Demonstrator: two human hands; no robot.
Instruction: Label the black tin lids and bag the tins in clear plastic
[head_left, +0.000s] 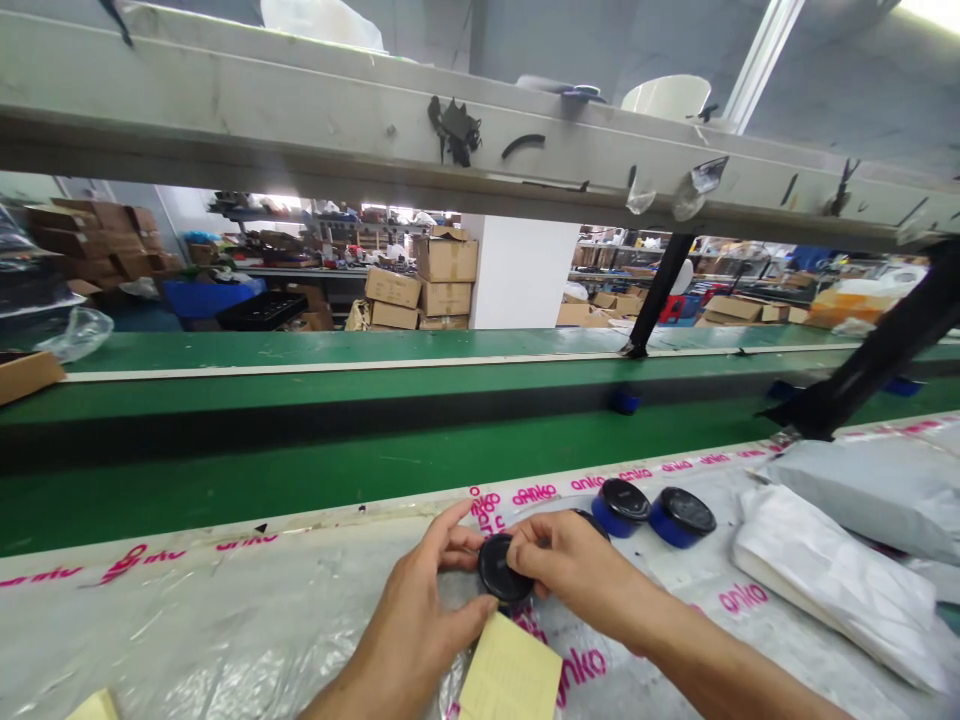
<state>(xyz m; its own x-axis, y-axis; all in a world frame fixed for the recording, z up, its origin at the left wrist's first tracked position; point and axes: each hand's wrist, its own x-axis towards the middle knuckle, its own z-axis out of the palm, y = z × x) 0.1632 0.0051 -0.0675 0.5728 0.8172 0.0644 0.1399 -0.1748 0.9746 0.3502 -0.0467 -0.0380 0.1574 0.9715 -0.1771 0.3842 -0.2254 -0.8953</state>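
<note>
now, my left hand (416, 625) and right hand (577, 570) clamp together on a smooth round black disc (504, 568), with two blue-rimmed round cases (621, 506) just beside it on crinkled plastic sheeting (187, 640).

A factory packing floor is shown. A long green conveyor line (225, 480) is run alongside a bench (187, 640) covered in printed plastic sheeting, on which round black-and-blue pieces (622, 505) and white mailer bags (825, 590) are laid. Stacked cardboard cartons (446, 280) and loaded metal shelving racks (322, 225) are seen beyond, and an overhead shelf (300, 100) is carried above the line.
</note>
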